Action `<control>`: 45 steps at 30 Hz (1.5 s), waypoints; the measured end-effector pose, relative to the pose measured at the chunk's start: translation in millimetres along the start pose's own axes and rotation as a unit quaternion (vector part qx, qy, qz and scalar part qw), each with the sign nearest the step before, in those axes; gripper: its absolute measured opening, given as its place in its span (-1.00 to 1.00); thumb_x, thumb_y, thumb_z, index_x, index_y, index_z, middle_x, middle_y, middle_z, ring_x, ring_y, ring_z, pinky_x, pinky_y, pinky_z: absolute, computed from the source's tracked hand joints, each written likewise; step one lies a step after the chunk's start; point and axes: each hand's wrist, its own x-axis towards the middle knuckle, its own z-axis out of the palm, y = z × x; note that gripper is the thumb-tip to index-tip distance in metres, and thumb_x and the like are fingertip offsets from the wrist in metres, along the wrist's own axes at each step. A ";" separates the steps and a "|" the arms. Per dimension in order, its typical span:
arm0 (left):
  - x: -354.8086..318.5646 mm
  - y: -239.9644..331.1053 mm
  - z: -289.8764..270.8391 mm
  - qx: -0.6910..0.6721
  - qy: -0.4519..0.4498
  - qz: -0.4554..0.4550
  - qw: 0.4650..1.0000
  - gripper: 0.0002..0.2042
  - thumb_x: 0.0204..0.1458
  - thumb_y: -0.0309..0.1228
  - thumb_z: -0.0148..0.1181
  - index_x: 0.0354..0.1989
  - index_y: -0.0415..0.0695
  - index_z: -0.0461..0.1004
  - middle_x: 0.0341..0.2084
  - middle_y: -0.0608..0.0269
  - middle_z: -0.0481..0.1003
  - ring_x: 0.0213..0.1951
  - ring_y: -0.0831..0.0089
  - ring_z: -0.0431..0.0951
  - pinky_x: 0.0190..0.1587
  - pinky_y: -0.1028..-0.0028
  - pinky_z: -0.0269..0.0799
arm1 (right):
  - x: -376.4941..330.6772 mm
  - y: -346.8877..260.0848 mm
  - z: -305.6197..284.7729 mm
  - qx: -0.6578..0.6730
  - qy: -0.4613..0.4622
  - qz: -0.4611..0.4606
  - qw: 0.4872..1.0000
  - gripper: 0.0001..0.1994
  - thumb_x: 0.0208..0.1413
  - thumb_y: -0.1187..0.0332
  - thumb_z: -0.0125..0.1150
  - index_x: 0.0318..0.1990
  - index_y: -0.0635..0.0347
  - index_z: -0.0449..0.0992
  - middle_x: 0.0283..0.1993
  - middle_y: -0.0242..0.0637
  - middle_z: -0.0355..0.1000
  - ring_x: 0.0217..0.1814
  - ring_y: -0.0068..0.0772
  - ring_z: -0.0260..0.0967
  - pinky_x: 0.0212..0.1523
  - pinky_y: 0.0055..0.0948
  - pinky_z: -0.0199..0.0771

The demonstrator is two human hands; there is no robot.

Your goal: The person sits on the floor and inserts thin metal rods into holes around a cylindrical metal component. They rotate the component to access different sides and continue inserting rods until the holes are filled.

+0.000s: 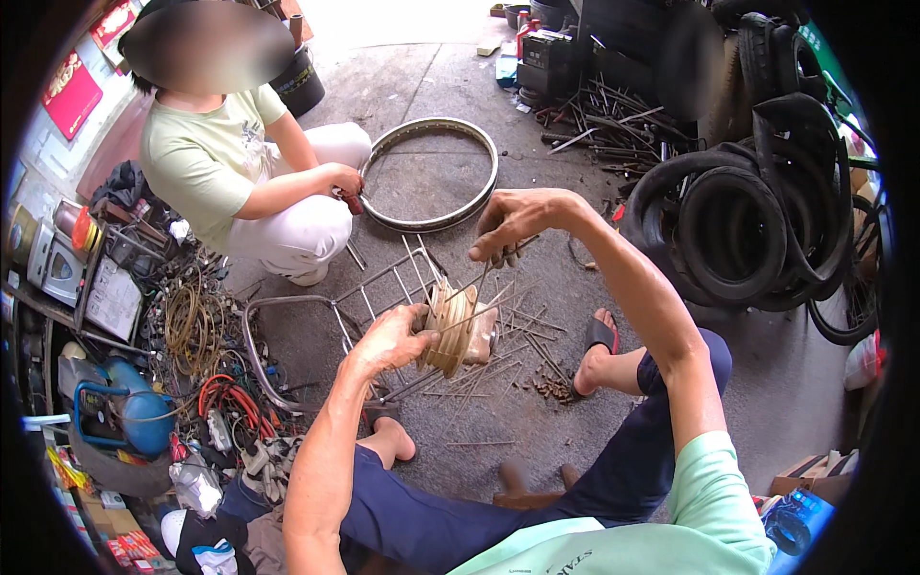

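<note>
— Why is your left hand (pixel 388 340) gripping the wheel hub (pixel 450 331) on its side, over the floor between your feet?

— So the flange holes face your right hand (pixel 513 222); its fingers (pixel 498 251) are pinched narrow on a spoke (pixel 479 285). Your left fingers wrap the hub firmly.

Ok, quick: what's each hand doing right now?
Left hand: closed on the wheel hub.
Right hand: fingers pinched on a spoke that runs down to the hub.
</note>
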 end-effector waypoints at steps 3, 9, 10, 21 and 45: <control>-2.3 -0.9 -1.3 -0.012 0.002 0.001 1.000 -0.44 -0.03 -0.29 0.23 0.13 -0.40 0.39 -0.06 -0.27 0.52 0.05 0.07 0.55 0.14 0.27 0.39 | 0.6 21.4 8.9 0.176 -0.012 -0.075 0.981 -0.65 0.00 0.18 0.42 -0.19 0.30 0.62 -0.38 -0.18 0.60 -0.42 -0.42 0.59 -0.40 -0.48 0.62; -2.8 -3.1 -2.4 0.011 0.002 0.002 1.000 -0.42 -0.03 -0.28 0.24 0.15 -0.39 0.38 -0.05 -0.26 0.52 0.05 0.06 0.55 0.14 0.26 0.39 | 10.7 41.6 16.3 0.129 0.074 -0.011 0.989 -0.64 0.07 0.12 0.36 -0.16 0.24 0.61 -0.39 -0.26 0.60 -0.40 -0.51 0.57 -0.39 -0.45 0.59; -2.5 -2.6 -2.7 0.007 -0.002 0.000 1.000 -0.42 -0.03 -0.28 0.24 0.15 -0.39 0.38 -0.04 -0.26 0.52 0.05 0.05 0.55 0.14 0.26 0.39 | 10.3 42.6 15.7 0.072 0.093 0.011 0.993 -0.64 0.09 0.10 0.35 -0.16 0.23 0.61 -0.40 -0.28 0.61 -0.40 -0.54 0.56 -0.39 -0.44 0.58; -3.9 -9.7 0.8 0.018 0.024 -0.001 1.000 -0.42 -0.01 -0.27 0.24 0.16 -0.38 0.38 -0.07 -0.25 0.54 0.04 0.03 0.55 0.14 0.26 0.39 | 28.4 19.4 59.1 -0.156 0.157 0.021 0.975 -0.73 0.00 0.23 0.25 -0.28 0.28 0.60 -0.27 0.02 0.56 -0.15 -0.02 0.54 -0.13 -0.18 0.52; -2.3 -10.0 -0.3 0.034 0.010 0.031 0.999 -0.43 0.00 -0.23 0.26 0.13 -0.39 0.39 -0.10 -0.23 0.54 -0.01 0.09 0.57 0.06 0.29 0.45 | 74.1 68.8 133.0 0.351 0.338 0.112 0.866 -0.75 -0.20 0.27 0.39 -0.34 0.20 0.66 -0.43 -0.30 0.56 -0.42 -0.47 0.47 -0.39 -0.43 0.46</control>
